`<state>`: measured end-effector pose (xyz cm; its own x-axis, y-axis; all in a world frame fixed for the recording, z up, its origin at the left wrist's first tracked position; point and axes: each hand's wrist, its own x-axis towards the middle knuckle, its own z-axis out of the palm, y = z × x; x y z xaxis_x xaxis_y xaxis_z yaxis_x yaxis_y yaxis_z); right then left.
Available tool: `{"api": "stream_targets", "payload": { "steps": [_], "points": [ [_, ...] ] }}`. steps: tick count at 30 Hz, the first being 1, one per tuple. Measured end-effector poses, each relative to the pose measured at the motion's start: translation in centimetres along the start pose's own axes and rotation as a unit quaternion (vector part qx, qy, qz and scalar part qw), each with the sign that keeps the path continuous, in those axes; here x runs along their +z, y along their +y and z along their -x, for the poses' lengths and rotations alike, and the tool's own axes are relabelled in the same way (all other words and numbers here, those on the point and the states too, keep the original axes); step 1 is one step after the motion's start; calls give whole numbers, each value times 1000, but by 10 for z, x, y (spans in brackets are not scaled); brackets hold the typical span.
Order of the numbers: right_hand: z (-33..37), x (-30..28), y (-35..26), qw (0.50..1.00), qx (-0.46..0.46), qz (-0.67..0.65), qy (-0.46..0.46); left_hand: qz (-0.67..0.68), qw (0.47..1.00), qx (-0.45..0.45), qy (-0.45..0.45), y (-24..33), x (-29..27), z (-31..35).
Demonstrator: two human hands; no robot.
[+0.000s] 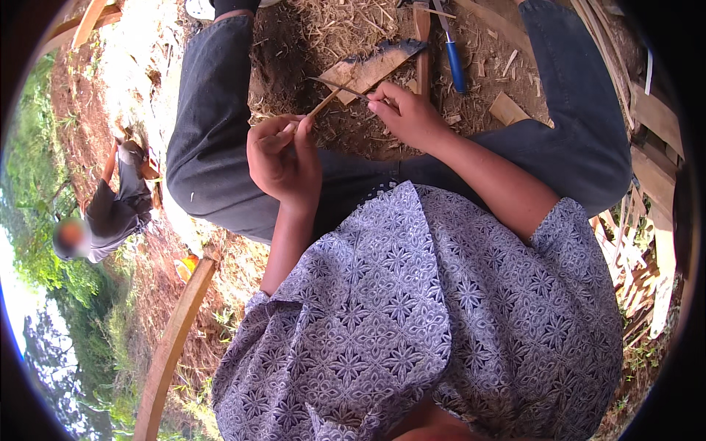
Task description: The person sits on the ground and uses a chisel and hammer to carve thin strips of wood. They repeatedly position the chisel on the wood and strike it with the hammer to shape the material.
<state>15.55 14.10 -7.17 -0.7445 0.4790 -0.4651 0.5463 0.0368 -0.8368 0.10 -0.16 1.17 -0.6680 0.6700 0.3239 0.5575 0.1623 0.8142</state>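
Fingers of my left hand (283, 158) pinch the near end of a thin bamboo sliver (322, 103), while my right hand (408, 114) clamps a slim knife blade (340, 86) against its far end, above my lap. Shaving seems partway, I judge: the sliver is already slender. Beyond lie a split wood piece (375, 66), a blue-handled tool (454, 62) and straw-strewn ground (309, 37).
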Motion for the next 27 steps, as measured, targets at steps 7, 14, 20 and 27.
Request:
{"api": "stream_targets", "payload": {
  "steps": [7,14,20,27],
  "points": [
    [-5,-15,-19,991,100,85,-41,13,1000,-12,5,-5,0,4],
    [6,0,-18,1000,-5,-6,5,48,998,-29,16,-4,1,1],
    [18,-16,-55,999,-37,-14,-18,84,995,-41,28,-3,4,0],
    [15,-8,-56,995,-93,-37,4,66,997,-39,23,-5,1,5]
  ]
}}
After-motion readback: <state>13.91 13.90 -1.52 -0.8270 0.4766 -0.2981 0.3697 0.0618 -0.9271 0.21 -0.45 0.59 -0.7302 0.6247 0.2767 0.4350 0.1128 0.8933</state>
